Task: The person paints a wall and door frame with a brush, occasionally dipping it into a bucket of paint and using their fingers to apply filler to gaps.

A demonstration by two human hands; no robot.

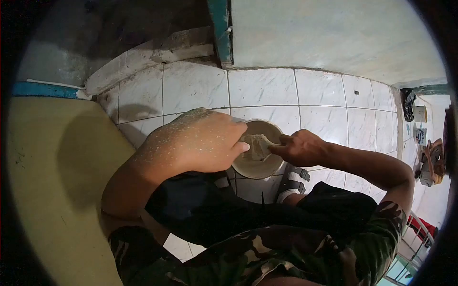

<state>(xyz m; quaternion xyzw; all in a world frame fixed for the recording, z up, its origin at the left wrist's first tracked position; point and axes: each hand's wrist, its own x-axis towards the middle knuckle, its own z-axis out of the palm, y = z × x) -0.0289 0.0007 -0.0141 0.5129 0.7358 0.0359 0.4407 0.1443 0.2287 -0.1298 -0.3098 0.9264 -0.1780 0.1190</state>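
Note:
My right hand (301, 147) is closed around the handle of a putty knife (256, 146), whose broad, pale-smeared blade points left over a bucket (258, 170). The round bucket stands on the floor between my feet, and its inside looks greyish-white. My left hand (212, 140), speckled with white spots, is over the bucket's left side. Its thumb reaches close to the blade, and its fingers are curled. Whatever the left hand may hold is hidden behind it.
White floor tiles (262, 86) surround the bucket. A yellowish panel (52, 181) is close on my left, and a pale wall (334, 33) is ahead. A raised step (152, 55) lies at the upper left. Containers (420, 136) and a black bag (409, 105) are at the far right.

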